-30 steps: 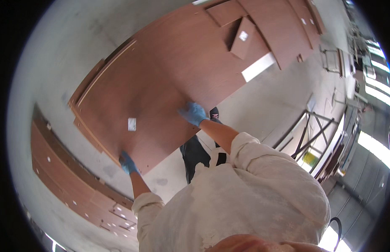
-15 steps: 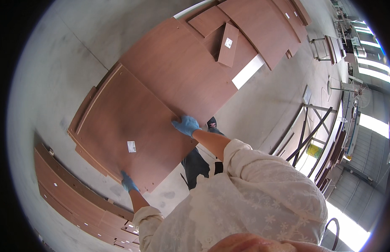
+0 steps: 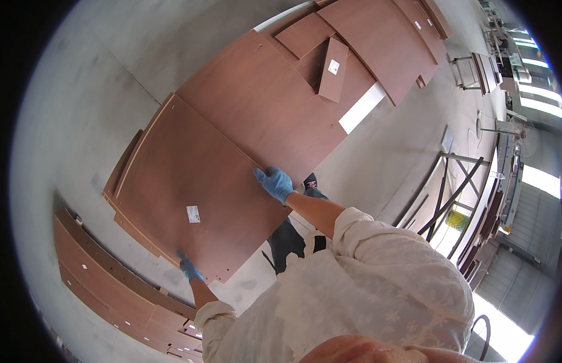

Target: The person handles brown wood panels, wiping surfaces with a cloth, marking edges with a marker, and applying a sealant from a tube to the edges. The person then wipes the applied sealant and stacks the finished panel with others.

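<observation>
A large reddish-brown wood-look panel (image 3: 166, 175) with a white label (image 3: 193, 213) lies on top of similar panels in front of me. My left hand (image 3: 189, 266), in a blue glove, is closed on the panel's near left edge; its fingertips are partly out of sight. At the right edge, by the seam with another brown panel (image 3: 263, 103), my blue-gloved right hand (image 3: 275, 183) grips with the thumb on top. The fingers' undersides are hidden there.
Beyond lie more stacked panels (image 3: 378, 42) and a small labelled board (image 3: 333, 69) set askew. At lower left is another long panel stack (image 3: 111, 284). A metal frame rack (image 3: 450, 193) and a fan (image 3: 517, 130) stand to the right. My shoe (image 3: 310, 181) is beside the stack.
The labelled panel has shifted slightly over the one beneath, narrowing the step at its far left edge. Both hands stay at its edges. The whole view has moved a little.
</observation>
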### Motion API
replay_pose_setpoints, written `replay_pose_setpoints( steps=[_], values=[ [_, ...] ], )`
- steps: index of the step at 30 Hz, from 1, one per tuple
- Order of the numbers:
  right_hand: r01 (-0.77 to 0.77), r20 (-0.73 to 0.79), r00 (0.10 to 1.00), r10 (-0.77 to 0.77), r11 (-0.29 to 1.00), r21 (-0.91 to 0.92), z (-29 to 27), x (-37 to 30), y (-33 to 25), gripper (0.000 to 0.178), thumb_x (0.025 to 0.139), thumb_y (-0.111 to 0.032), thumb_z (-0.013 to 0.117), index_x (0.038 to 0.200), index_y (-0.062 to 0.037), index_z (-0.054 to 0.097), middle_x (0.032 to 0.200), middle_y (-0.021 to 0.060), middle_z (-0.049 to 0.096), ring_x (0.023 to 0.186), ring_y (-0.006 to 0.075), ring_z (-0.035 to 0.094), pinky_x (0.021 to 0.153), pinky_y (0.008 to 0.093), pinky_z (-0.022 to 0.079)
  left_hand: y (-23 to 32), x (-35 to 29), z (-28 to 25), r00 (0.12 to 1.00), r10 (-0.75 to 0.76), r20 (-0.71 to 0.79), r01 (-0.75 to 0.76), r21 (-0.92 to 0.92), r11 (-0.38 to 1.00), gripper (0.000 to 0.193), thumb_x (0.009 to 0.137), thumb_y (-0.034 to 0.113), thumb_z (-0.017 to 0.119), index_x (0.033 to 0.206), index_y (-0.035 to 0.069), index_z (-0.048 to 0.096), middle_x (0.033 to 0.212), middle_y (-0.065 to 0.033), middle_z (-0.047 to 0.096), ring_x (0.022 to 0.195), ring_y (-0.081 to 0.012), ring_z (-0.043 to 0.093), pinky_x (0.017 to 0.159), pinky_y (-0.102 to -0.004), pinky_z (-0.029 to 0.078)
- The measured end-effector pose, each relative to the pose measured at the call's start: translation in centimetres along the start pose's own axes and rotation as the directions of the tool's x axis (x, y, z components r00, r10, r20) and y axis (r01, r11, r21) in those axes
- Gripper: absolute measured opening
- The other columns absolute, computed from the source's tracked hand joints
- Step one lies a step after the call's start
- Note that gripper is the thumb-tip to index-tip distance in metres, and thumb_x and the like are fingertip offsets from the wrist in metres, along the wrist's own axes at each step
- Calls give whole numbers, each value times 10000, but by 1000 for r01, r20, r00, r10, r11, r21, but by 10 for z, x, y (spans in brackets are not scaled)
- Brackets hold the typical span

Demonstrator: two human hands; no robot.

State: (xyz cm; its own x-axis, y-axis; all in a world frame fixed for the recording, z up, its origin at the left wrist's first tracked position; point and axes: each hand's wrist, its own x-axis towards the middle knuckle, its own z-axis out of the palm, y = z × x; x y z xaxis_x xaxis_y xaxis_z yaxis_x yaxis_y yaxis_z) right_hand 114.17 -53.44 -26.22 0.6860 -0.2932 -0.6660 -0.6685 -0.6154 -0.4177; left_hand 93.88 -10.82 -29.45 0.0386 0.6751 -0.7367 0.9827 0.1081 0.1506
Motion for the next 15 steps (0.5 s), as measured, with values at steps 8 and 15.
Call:
replay_pose_setpoints(
  steps=[8, 15],
  values=[
    [3, -47, 999, -5, 999, -47, -51, 22, -7, 660, 959, -679, 514, 961, -85, 800, 1015, 203, 767, 1023, 416, 718, 905, 497, 551, 6, -70, 41, 974, 175, -144, -220, -411, 885, 788, 1054, 596, 467, 1587, 19, 420, 1610, -173, 465, 1381, -354, 555, 1182, -447, 465],
    [76, -240, 967, -86, 996, -51, -169, 94, 42, 650, 956, -683, 526, 924, -92, 793, 936, 214, 752, 978, 427, 717, 874, 498, 552, 80, -197, 137, 974, 155, -166, -222, -555, 802, 881, 1014, 676, 495, 1566, -9, 447, 1592, -173, 488, 1352, -357, 559, 1148, -439, 472]
  ],
)
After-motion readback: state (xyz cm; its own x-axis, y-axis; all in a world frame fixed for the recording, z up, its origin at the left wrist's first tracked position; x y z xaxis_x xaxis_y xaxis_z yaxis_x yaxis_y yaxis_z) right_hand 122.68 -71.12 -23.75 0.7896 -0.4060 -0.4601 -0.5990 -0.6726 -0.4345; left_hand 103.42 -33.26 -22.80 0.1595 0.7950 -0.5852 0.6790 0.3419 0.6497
